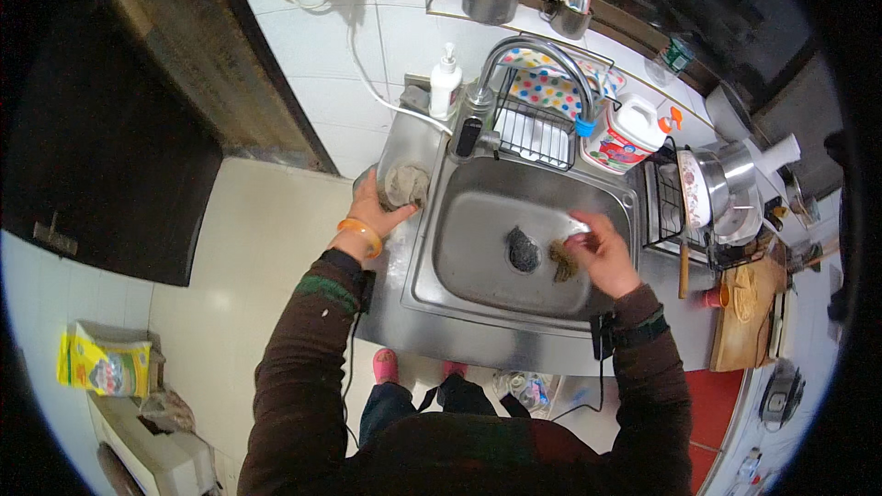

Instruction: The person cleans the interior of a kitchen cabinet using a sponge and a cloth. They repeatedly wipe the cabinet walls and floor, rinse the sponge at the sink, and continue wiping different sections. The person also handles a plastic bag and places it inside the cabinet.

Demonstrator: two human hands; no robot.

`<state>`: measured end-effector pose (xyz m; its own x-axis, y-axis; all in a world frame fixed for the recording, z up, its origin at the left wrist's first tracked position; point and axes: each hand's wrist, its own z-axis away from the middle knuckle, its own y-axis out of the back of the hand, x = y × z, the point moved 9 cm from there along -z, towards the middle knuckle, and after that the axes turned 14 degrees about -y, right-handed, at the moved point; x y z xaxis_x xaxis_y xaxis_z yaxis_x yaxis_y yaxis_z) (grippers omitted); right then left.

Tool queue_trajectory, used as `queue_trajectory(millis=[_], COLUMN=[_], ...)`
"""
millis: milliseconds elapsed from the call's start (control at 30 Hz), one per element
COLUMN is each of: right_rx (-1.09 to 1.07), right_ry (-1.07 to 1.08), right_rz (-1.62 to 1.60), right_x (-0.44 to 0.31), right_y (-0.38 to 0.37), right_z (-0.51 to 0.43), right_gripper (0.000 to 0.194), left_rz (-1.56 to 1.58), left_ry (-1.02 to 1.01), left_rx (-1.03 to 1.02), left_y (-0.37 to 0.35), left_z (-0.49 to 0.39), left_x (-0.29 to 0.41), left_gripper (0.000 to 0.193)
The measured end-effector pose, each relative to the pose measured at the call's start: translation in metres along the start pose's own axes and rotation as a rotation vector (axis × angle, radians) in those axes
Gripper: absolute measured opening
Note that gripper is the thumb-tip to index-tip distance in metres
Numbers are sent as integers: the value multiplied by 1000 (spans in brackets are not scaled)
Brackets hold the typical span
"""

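My left hand (375,210) is at the left end of the steel counter, thumb and fingers spread around the near side of a clear container (405,186) with greyish contents. Over the right part of the stainless steel sink (475,220) is my right hand (603,255), blurred, with its fingers drawn together near a small reddish thing (579,241). Whether the fingers grip it cannot be told. A brownish-green clump (563,262) lies in or hangs over the basin beside these fingers. Left of the clump is the sink drain (524,251), with something dark at its edge.
A curved faucet (534,45) rises behind the sink. Around it stand a white pump bottle (446,83), a wire rack (534,131) and a large white jug (623,134). At right are a dish rack with bowls (696,186), a red cup (714,297) and a wooden cutting board (741,337).
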<state>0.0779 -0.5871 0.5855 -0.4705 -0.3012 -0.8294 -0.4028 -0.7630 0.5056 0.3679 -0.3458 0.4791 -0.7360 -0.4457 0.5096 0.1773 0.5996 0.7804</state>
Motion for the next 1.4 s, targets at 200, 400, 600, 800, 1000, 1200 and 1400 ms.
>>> queue_trajectory(millis=[200,400,600,800,1000,1200,1400], right_rx=[-118,-147,-560,-1100,-962,-474,-23], right_ry=[-127,-168,155,-225,-672,-807,-569], right_rz=[-167,-452,-365,-187,-210,-112,-45], right_x=[-24,-50,-83,35,160,315,459], right_y=[-68,-154,-275,-399,-414,-388,-298], right_z=[49,55,94,177,200,144,61], right_gripper=[41,50,64,35,33,44,27], left_rz=[489,1566,1177,959,1067,1024,1001], left_ry=[271,387,442,945,1150,998,809], left_rx=[-206,-58,-231,-245,-91,-193,31], left_y=[-36,48,104,74,24,-73,-143], left_z=[-21,51,212,405,508,584,601], left_x=[-29,23,22,1,-35,-166,-277], left_gripper=[45,36,32,34,36,26,21])
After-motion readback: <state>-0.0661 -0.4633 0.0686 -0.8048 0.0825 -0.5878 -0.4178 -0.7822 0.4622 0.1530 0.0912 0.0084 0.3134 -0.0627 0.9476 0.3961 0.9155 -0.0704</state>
